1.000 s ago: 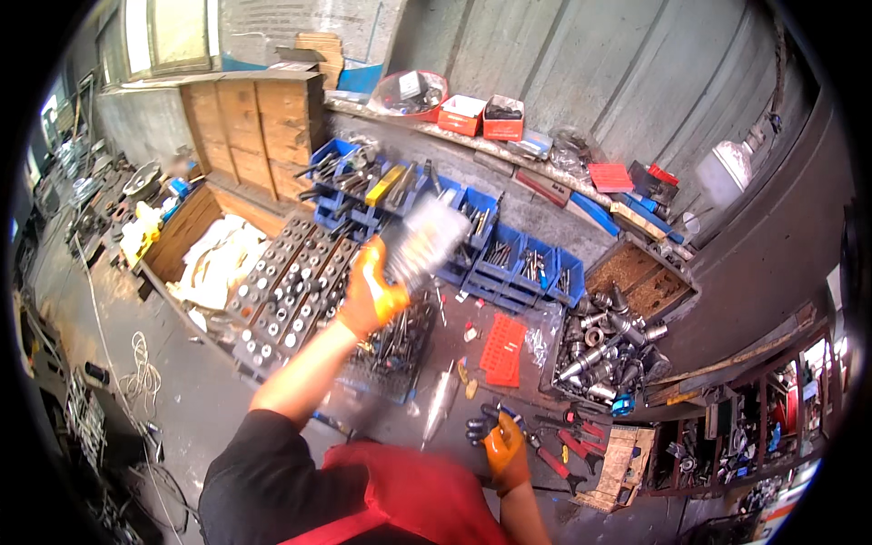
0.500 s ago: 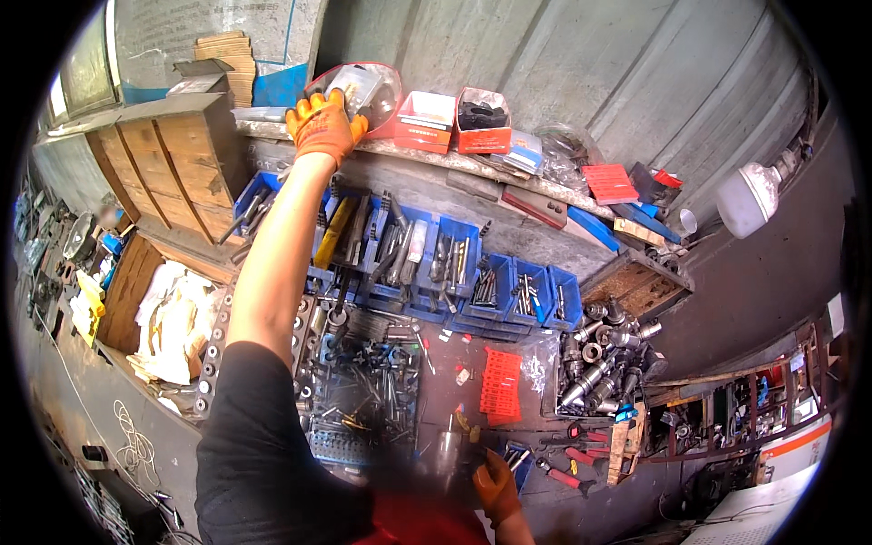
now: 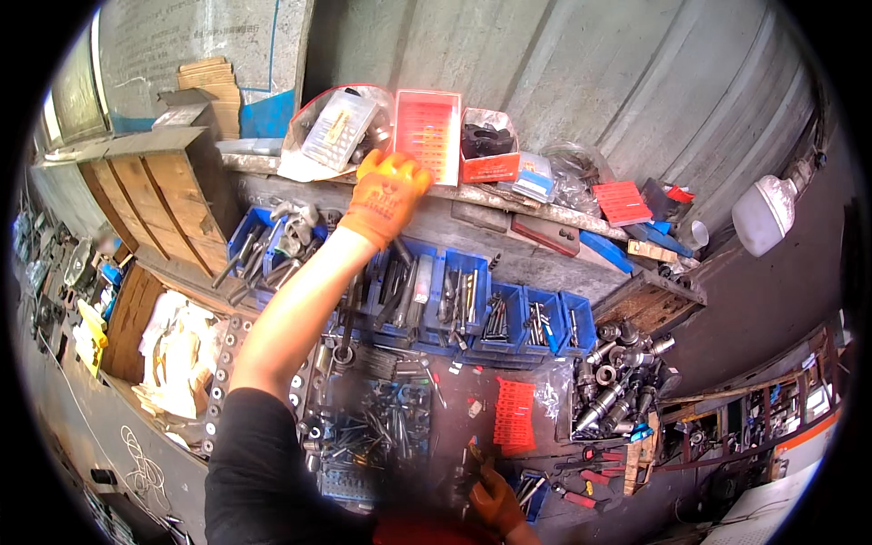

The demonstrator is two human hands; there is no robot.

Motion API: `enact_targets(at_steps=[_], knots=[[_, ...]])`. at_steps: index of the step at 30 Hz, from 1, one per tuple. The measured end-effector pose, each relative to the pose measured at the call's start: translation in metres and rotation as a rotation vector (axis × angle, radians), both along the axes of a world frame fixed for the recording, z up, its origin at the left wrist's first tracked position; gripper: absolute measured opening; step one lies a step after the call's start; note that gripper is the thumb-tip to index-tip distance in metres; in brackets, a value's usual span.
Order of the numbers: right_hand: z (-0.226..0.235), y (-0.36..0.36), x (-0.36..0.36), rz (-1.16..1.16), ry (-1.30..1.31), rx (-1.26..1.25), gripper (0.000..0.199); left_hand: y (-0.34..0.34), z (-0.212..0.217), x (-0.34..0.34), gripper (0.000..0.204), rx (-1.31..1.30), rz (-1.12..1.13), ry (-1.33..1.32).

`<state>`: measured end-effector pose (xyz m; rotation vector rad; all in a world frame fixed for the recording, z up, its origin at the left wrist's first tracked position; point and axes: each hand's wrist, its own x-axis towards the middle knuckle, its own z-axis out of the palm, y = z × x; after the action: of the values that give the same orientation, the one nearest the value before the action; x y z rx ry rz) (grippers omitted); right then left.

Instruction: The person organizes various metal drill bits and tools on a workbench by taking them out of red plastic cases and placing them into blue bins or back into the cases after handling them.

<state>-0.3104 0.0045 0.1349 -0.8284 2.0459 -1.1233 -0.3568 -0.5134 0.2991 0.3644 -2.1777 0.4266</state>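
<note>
My left hand (image 3: 386, 195), in an orange glove, reaches to the shelf with its fingers curled at the near lower corner of a red box (image 3: 427, 136). The box is tipped up, so rows of small red cases inside show. Left of it, a clear plastic case (image 3: 340, 129) leans in a red-rimmed container (image 3: 300, 150). My right hand (image 3: 498, 501), also gloved in orange, is low over the bench with its fingers closed; what they hold is dark and blurred. Beside it are a small blue bin (image 3: 530, 495) and a stack of red plastic cases (image 3: 515, 413).
Blue bins (image 3: 454, 300) of cutters and drills line the bench under the shelf (image 3: 581, 218). A tray of metal tool holders (image 3: 618, 386) stands at right, near red-handled tools (image 3: 577, 495). A wooden box of paper (image 3: 136, 313) and a lamp (image 3: 761, 218) flank the bench.
My left hand has moved right and down from the container with the clear case to the red box. The box has tipped up towards me. The blurred metal cylinder near my right hand no longer shows clearly.
</note>
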Motion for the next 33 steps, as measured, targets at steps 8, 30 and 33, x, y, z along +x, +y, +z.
enact_targets(at_steps=[8, 30, 33], knots=[[0.04, -0.033, -0.027, 0.14, 0.134, -0.016, 0.04, 0.057, 0.023, 0.052, 0.015, 0.0, -0.263, 0.098], [0.204, -0.11, -0.014, 0.142, -0.119, -0.654, 0.067, 0.195, 0.092, 0.161, 0.033, 0.07, -0.495, -0.068], [0.173, -0.094, -0.009, 0.08, -0.217, -0.661, 0.063, 0.149, 0.094, 0.143, 0.041, 0.193, -0.384, -0.051]])
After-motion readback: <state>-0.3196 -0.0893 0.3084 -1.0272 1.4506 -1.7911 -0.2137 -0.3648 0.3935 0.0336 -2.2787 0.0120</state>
